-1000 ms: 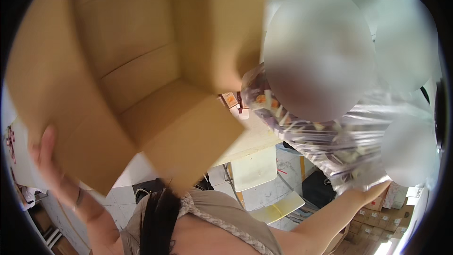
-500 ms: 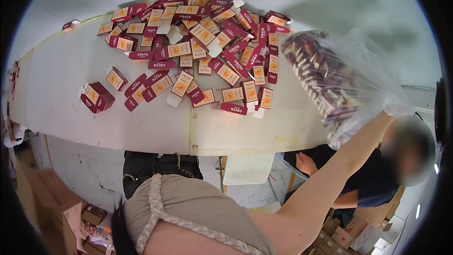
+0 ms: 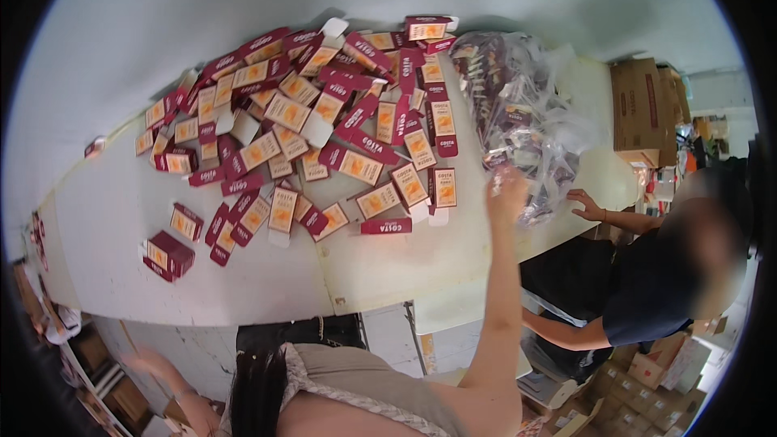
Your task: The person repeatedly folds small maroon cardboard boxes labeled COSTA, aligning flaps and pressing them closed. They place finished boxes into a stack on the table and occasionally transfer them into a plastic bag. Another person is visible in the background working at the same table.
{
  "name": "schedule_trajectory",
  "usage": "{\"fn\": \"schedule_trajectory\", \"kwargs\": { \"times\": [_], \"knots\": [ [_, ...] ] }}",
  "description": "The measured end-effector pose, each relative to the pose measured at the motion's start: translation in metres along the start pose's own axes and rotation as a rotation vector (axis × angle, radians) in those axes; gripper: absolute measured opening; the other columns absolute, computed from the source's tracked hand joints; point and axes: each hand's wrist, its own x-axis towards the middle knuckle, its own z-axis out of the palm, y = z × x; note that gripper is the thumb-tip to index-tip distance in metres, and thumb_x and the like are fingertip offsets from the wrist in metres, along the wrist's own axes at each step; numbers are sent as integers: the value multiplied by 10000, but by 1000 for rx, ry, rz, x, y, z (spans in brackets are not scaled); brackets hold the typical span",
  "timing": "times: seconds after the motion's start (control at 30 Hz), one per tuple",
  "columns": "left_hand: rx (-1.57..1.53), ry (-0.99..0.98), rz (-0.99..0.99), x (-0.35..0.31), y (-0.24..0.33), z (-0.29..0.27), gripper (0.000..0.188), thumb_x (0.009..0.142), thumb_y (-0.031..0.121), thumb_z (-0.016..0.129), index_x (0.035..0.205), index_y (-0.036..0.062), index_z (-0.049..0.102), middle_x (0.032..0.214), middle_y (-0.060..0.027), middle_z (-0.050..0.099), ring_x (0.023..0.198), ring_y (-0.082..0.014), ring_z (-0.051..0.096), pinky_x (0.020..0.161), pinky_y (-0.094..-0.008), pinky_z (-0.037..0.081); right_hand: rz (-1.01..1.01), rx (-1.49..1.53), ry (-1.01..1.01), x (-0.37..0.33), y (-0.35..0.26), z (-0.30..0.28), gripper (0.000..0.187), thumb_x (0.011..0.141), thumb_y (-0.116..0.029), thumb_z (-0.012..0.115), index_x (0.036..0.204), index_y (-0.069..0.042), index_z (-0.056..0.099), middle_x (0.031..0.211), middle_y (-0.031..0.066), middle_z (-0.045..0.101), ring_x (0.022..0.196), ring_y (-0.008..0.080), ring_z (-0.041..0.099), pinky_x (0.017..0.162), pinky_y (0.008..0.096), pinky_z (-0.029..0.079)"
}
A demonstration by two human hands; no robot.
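My right hand (image 3: 507, 188) reaches over the table to the near left edge of a clear plastic bag (image 3: 558, 105). Its fingers look closed on the bag's film, though the grip is slightly blurred. Many small dark red and cream packets show through the plastic. To the left of the bag lies a loose heap of small dark red cartons (image 3: 287, 113) with cream panels, some with white end flaps open. Low at the left, away from the table, my left hand (image 3: 146, 362) is blurred, with its fingers stretched out and nothing seen in it.
A co-worker's hand (image 3: 586, 205) rests at the table edge right beside the bag. A small group of cartons (image 3: 168, 256) stands apart at the left on the white table (image 3: 388, 271). A large brown cardboard box (image 3: 635, 105) stands at the table's right end.
The plastic bag has come down from a lifted, tilted position and now lies on the table. My right hand has moved left to its near side. My left hand has come into view.
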Motion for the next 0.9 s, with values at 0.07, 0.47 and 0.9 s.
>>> {"fn": "schedule_trajectory", "kwargs": {
  "times": [0.07,0.47,0.9],
  "knots": [
    [-44,-330,246,22,80,111,576,868,-66,484,1401,16,281,1392,-182,355,1244,-259,410,961,-372,426,176,-226,-108,-8,-18,3,429,681,-216,727,1090,-170,606,1127,47,584,1082,260,533,925,467,411],
    [-428,-1327,1359,-370,502,409,836,717,126,737,1408,83,270,1465,-179,236,1285,-364,363,1036,-419,359,-99,160,138,67,26,-61,257,667,125,591,865,-28,648,909,91,655,861,294,631,799,364,519],
    [-547,-1191,1082,-441,523,485,716,682,-81,635,1320,134,389,1371,-259,361,1117,-451,476,902,-457,458,875,-349,32,-101,-53,18,632,774,-117,685,1352,-59,436,1310,312,407,1205,466,393,955,519,372]
  ]
}}
